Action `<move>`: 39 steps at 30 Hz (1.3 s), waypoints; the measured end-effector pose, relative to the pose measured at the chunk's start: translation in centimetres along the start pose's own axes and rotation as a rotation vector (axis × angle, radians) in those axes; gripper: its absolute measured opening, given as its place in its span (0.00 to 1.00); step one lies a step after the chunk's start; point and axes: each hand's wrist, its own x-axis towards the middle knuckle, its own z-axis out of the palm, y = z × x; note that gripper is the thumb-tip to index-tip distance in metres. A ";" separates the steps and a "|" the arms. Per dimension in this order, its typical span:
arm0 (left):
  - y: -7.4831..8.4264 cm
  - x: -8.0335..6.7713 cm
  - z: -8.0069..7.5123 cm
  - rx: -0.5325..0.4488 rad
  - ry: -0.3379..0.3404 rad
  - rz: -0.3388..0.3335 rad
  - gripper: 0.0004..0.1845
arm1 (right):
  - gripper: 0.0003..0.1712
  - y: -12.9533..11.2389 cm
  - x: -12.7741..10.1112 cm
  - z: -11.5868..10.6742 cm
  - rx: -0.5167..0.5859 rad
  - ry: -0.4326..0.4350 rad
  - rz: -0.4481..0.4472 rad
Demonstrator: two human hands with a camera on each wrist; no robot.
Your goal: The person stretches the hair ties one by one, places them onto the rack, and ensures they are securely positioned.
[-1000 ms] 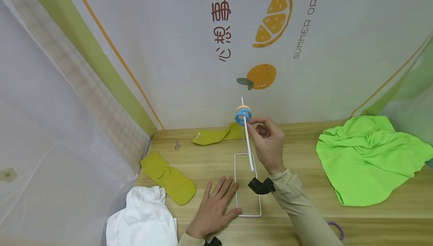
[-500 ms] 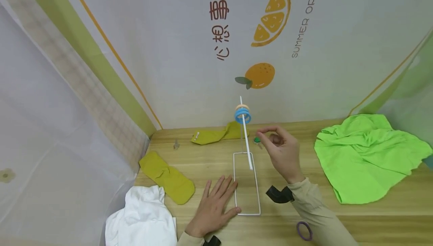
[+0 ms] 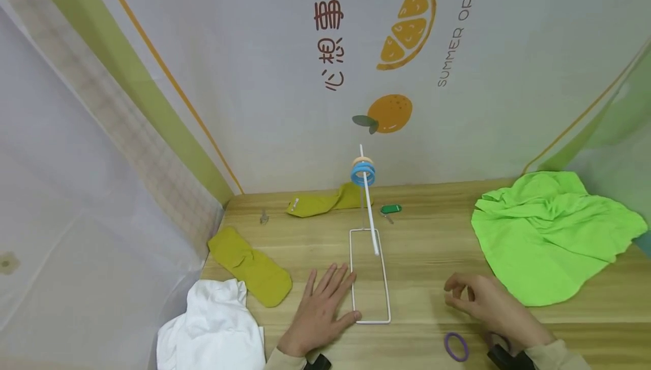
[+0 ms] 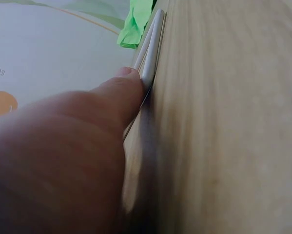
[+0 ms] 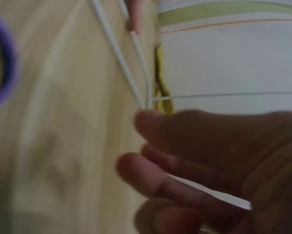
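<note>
A white wire stand [image 3: 369, 206] has a flat rectangular base and a long rod tilted above it. Two blue rings [image 3: 373, 177] and a beige ring [image 3: 356, 161] hang together on the rod. My left hand [image 3: 320, 316] lies flat with fingers spread, fingertips and thumb at the base's left side; in the left wrist view its thumb [image 4: 128, 80] presses at the wire. To the right, my right hand [image 3: 490, 305] is above the table with loosely bent fingers and nothing between them. Just left of and below it lies a purple ring [image 3: 447, 347], also seen in the right wrist view.
Two mustard socks [image 3: 251, 268] lie left and behind the stand. A key with a green tag [image 3: 391, 209] is right of the rod, and a small key [image 3: 264, 217] lies back left. White cloth [image 3: 213, 325] sits front left, bright green cloth [image 3: 549, 240] right.
My right hand has let go of a blue ring on the rod and moved down and right, toward the purple ring. The green key tag has come into sight. My left hand stays put.
</note>
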 end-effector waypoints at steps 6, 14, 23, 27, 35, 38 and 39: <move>0.0 -0.1 -0.1 0.022 -0.002 -0.008 0.38 | 0.08 1.7 -2.1 1.6 0.004 -0.122 -0.028; 0.0 0.1 -0.2 -0.009 -0.010 -0.015 0.38 | 0.12 1.2 -2.0 2.7 -0.055 -0.096 0.032; 0.0 0.1 -0.2 -0.016 -0.026 -0.012 0.38 | 0.10 2.0 -3.4 2.4 0.054 -0.179 -0.092; 0.0 0.2 -0.3 -0.004 -0.026 -0.017 0.38 | 0.13 2.0 -3.8 2.7 0.022 -0.175 -0.104; 0.1 0.1 -0.2 -0.024 -0.039 -0.024 0.38 | 0.14 1.2 -3.6 3.1 0.031 -0.118 -0.089; 0.1 0.1 -0.2 -0.025 -0.033 -0.021 0.38 | 0.11 0.1 -2.9 2.9 0.089 -0.077 -0.078; 0.1 0.1 -0.1 -0.023 -0.030 -0.020 0.38 | 0.10 -0.3 -2.6 2.9 0.099 -0.045 -0.095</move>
